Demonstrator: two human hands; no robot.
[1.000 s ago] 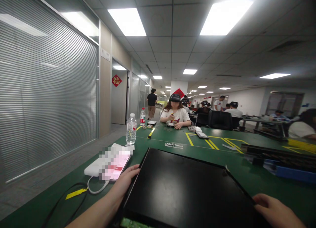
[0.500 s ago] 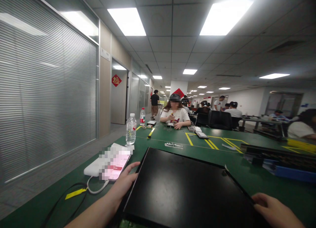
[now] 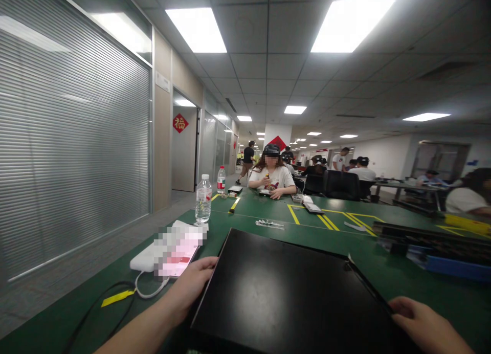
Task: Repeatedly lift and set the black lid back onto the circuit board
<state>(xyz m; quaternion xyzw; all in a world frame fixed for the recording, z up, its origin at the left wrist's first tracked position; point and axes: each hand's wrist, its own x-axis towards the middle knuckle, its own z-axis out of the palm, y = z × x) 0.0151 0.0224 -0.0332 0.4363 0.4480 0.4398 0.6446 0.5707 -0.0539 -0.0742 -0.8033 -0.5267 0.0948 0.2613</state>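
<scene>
A large, flat black panel (image 3: pixel 284 292) with a glossy face, perhaps a screen, fills the lower middle of the head view, tilted toward me. My left hand (image 3: pixel 195 282) grips its left edge, with the fingertips hidden behind it. At the right edge, my right hand (image 3: pixel 416 315) holds on with curled fingers. Near the panel's upper right corner a small pale tab (image 3: pixel 350 259) sticks up. The panel's lower edge is in shadow.
Left of the panel lie a phone (image 3: pixel 180 259), a white power bank (image 3: pixel 148 254) with a cable, and a black strap. A water bottle (image 3: pixel 203 200) stands behind them. Blue and black parts (image 3: pixel 452 264) lie at right on the green table (image 3: pixel 238 216). Opposite sits a person (image 3: pixel 272 177).
My left hand's fingers have closed in more on the panel's left edge. The panel has shifted only slightly, still held by both hands. A person in the background has walked a little to the right.
</scene>
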